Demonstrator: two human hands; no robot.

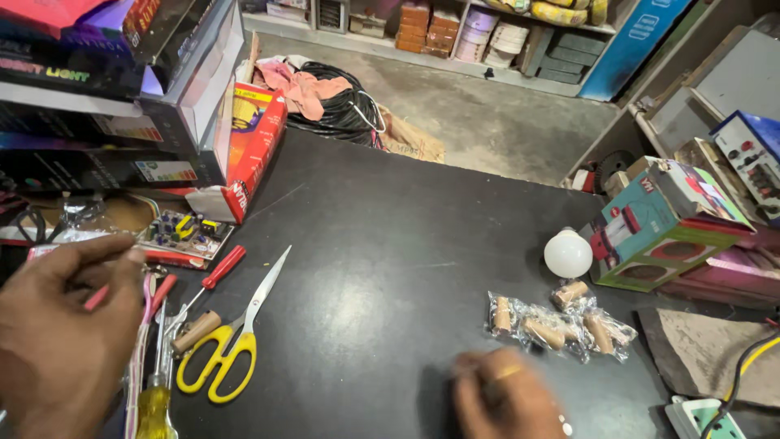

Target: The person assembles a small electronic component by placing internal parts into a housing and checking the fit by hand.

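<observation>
Left hand (61, 325), at the table's (390, 244) left edge: fingers pinched on a thin red wire (96, 297), its long axis running from lower left to upper right. Right hand (508, 398), at the near edge, is blurred; finger state cannot be told. Work looks early: scissors (231, 337), screwdrivers (213, 280), packets (561, 329) and bulb (568, 254) lie untouched.

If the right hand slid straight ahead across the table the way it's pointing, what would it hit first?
Most likely the clear plastic packets of small tan parts, which lie just ahead of the right hand on the black table. The white bulb sits beyond them. The hand is blurred, so its exact heading is uncertain.
</observation>
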